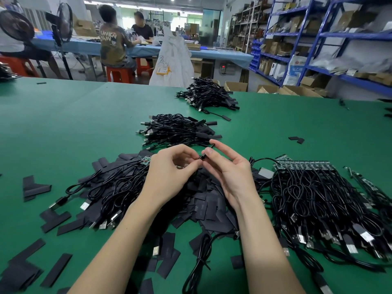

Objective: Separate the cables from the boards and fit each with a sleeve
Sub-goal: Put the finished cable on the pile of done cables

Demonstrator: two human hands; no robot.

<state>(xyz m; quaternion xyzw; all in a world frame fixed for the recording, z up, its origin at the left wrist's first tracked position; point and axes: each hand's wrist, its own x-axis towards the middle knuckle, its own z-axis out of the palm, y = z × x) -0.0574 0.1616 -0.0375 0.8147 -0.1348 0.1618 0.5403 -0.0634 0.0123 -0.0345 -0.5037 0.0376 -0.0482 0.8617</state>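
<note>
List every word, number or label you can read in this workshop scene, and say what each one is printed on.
"UNKN OWN": on the back of the brown T-shirt of a seated person.
Handwriting and yellow label on the white plastic sack: too blurred to read.
Red digits on the grey wall box: too small.
Print on the white shelf bags: illegible.

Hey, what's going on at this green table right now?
A person is sleeving cables. Both hands, left hand and right hand, pinch a small black piece between the fingertips above a pile of flat black sleeves. Cables still on boards lie to the right; two heaps of finished cables sit farther back on the green table.
</note>
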